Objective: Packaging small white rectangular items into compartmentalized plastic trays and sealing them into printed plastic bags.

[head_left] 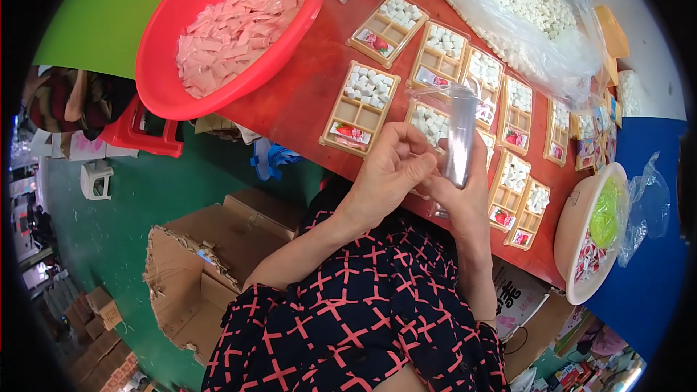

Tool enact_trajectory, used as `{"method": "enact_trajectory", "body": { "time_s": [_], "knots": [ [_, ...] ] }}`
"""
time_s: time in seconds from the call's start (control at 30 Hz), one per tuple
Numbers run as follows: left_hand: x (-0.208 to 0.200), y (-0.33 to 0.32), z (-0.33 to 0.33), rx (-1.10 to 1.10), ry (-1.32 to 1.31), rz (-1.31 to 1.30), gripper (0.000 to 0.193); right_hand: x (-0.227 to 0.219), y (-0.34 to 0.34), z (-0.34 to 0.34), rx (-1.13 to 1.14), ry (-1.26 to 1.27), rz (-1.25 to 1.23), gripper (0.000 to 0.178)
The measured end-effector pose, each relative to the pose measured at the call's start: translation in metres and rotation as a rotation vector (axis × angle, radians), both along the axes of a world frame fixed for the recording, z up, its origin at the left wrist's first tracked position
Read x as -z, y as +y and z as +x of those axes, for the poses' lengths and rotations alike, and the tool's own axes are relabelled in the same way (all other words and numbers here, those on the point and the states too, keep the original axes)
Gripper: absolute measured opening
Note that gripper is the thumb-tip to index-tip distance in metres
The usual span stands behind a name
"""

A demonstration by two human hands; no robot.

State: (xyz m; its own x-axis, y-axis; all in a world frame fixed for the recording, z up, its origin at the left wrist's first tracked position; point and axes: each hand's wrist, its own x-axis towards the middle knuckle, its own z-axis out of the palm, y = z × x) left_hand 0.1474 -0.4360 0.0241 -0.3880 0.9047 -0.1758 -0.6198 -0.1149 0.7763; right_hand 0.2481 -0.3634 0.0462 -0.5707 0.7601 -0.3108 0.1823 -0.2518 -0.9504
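Red table [305, 94] w/ candy trays [361, 107] and a red bowl [167, 65]. I see my left hand [388, 170] & right hand [465, 192] pinching a clear plastic sleeve [459, 138], held upright above the table edge.

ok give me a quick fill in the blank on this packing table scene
1. Both hands hold a stack of clear ____ bags.
2. The basin of pink sachets is ____ in colour.
3. The compartment trays hold small ____ cubes.
4. The trays lie on a ____ table.

Missing words: plastic; red; white; red
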Motion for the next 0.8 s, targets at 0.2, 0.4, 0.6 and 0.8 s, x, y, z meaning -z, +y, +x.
{"method": "enact_trajectory", "body": {
  "time_s": [0.2,0.4,0.6,0.8],
  "knots": [
    [0.004,-0.011,-0.039,-0.126,0.157,-0.1,0.036,-0.009,0.001,0.009,0.108,-0.031,-0.004,0.068],
    [0.025,-0.002,-0.08,-0.128,0.405,-0.303,0.034,0.0,0.018,0.035,0.211,0.1,-0.034,0.07],
    [0.044,0.01,-0.076,-0.199,1.204,-0.716,0.044,0.008,0.02,0.041,0.16,0.09,-0.122,0.076],
    [0.046,0.019,-0.069,-0.314,1.714,-0.776,0.052,0.005,0.021,0.036,0.132,0.105,-0.134,0.08]
  ]
}}
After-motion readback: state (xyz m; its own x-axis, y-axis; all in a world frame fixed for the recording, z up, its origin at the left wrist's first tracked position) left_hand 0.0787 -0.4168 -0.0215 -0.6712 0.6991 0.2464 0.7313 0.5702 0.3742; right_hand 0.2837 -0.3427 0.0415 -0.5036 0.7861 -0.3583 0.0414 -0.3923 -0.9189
